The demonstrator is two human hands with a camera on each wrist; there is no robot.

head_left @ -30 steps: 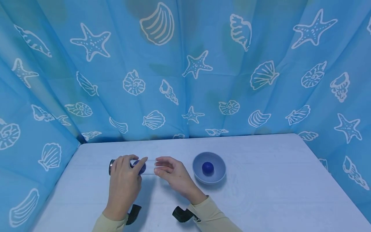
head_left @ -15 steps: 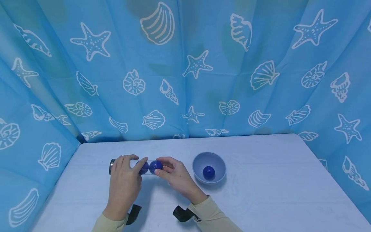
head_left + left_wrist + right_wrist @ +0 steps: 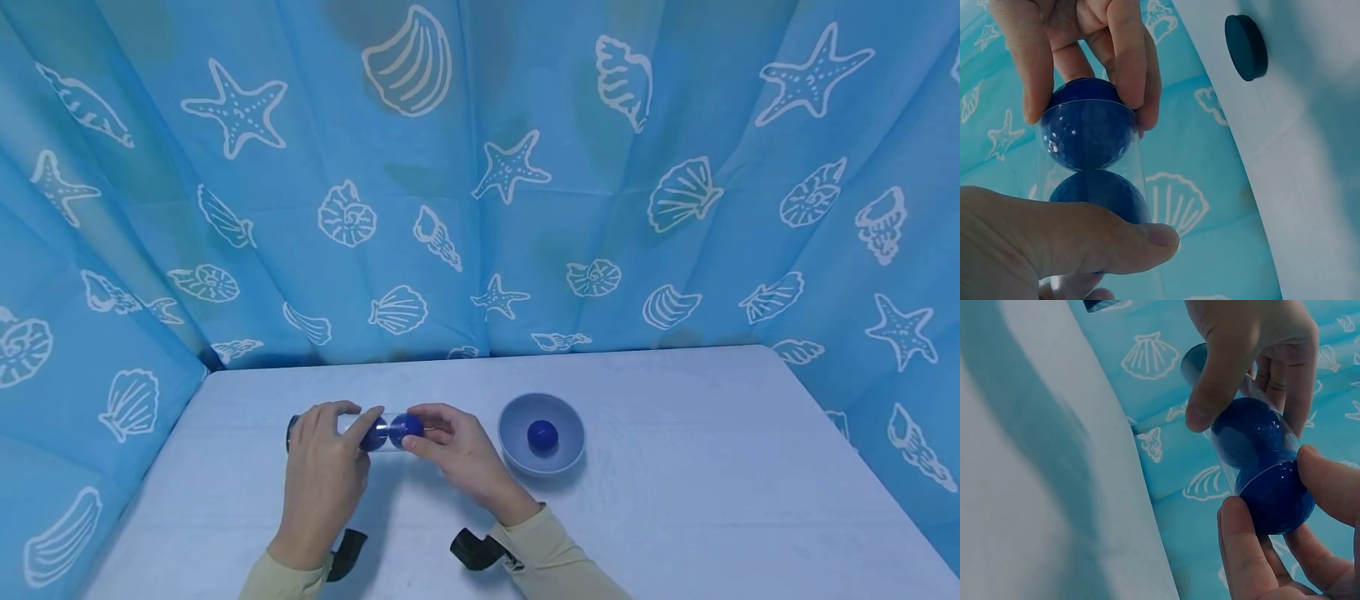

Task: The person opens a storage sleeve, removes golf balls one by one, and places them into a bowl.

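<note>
Holding left grip [image 3: 322, 471]: curled round a clear tube [image 3: 1133, 164] above the bench, a blue ball [image 3: 1244, 428] inside.
Right grip [image 3: 467, 457]: pinching a second ball [image 3: 406, 428] partly in the tube's mouth.
Bench [image 3: 712, 467]: white, bearing a bowl [image 3: 542, 406] with a third ball [image 3: 542, 436]; blue shell-print curtain [image 3: 480, 117] behind.
Edges: far edge near bowl; bench runs well rightward.

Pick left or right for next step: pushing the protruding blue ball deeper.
Right hand, probably: it pinches the protruding blue ball at the mouth of the clear tube; the left hand grips the tube.
</note>
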